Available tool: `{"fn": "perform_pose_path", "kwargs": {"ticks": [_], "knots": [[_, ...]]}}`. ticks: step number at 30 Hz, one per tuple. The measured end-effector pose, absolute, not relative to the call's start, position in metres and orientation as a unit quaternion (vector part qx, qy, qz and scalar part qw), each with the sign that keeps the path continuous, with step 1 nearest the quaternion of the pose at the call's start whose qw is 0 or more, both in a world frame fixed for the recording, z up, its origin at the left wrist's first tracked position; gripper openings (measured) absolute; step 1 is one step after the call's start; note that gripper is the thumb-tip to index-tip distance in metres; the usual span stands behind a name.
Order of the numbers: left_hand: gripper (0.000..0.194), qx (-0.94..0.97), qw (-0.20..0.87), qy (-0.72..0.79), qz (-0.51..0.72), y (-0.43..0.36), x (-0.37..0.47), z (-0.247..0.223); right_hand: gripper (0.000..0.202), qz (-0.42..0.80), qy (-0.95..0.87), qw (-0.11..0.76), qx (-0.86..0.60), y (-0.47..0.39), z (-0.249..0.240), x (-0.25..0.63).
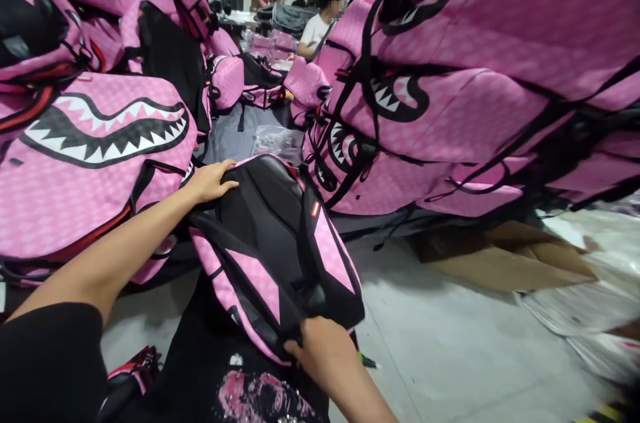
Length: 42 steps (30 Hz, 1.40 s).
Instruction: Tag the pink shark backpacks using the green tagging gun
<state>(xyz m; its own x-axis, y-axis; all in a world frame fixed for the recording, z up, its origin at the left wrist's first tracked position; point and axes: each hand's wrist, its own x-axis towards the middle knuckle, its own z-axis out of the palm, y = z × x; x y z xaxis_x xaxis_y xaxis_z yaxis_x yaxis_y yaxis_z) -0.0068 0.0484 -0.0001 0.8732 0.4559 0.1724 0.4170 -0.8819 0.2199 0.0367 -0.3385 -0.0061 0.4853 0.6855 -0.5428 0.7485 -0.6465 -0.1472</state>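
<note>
From afar, I'm watching the left hand (213, 182) clamping its grip on the upper edge of a black-and-pink backpack (263, 226), the right hand (323, 346) clamping its lower end; it's slanting between them, near the grey desk (230, 138) and piled pink bags (480, 110).

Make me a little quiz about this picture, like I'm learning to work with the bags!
1. Left or right: which hand holds the near end of the backpack?
2. True or false: the side of the backpack facing up is all pink.
3. Fill in: the big mouth on the pink bag at the left has white ____.

Key:
1. Right hand.
2. False; it is mostly black.
3. Teeth.
</note>
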Motion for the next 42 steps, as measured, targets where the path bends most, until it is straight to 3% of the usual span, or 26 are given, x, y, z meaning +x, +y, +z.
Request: {"fn": "perform_pose_path", "kwargs": {"ticks": [3, 7, 10, 12, 15, 17, 20, 25, 30, 33, 37, 42], "knots": [[0.058, 0.964, 0.061, 0.212, 0.146, 0.039, -0.009, 0.012, 0.031, -0.194, 0.469, -0.004, 0.862, -0.304, 0.026, 0.044], [0.059, 0.965, 0.011, 0.174, 0.198, 0.028, 0.004, 0.029, 0.061, -0.024, 0.353, 0.02, 0.935, -0.308, 0.024, 0.093], [0.059, 0.968, -0.023, 0.123, 0.216, 0.029, 0.023, 0.032, 0.075, -0.044, 0.259, -0.03, 0.964, -0.329, 0.003, 0.147], [0.06, 0.974, -0.042, 0.111, 0.193, 0.038, 0.036, 0.028, 0.072, -0.17, 0.228, -0.107, 0.953, -0.334, -0.011, 0.174], [0.059, 0.981, -0.074, 0.113, 0.137, 0.058, 0.05, 0.019, 0.043, -0.272, 0.223, -0.191, 0.916, -0.323, -0.025, 0.186], [0.059, 0.983, -0.09, 0.118, 0.108, 0.068, 0.053, 0.016, 0.031, -0.235, 0.238, -0.175, 0.926, -0.31, -0.029, 0.175], [0.061, 0.981, -0.112, 0.123, 0.103, 0.056, 0.057, 0.017, 0.03, -0.195, 0.255, -0.101, 0.942, -0.295, -0.028, 0.152], [0.064, 0.985, -0.067, -0.069, 0.144, -0.02, 0.104, 0.014, 0.027, -0.173, 0.284, -0.067, 0.941, -0.278, -0.025, 0.141], [0.06, 0.994, -0.025, -0.11, 0.014, -0.045, 0.13, 0.02, 0.028, -0.152, 0.289, -0.091, 0.941, -0.287, -0.034, 0.14], [0.05, 0.982, -0.012, -0.178, 0.063, -0.044, 0.105, 0.037, 0.036, -0.064, 0.325, -0.149, 0.932, -0.305, -0.041, 0.134], [0.036, 0.982, -0.018, -0.151, 0.11, -0.056, 0.064, 0.058, 0.061, 0.089, 0.395, -0.239, 0.883, -0.319, -0.047, 0.129], [0.025, 0.986, -0.1, -0.095, 0.091, -0.054, 0.071, 0.05, 0.063, 0.058, 0.374, -0.241, 0.894, -0.301, -0.056, 0.133]]}}
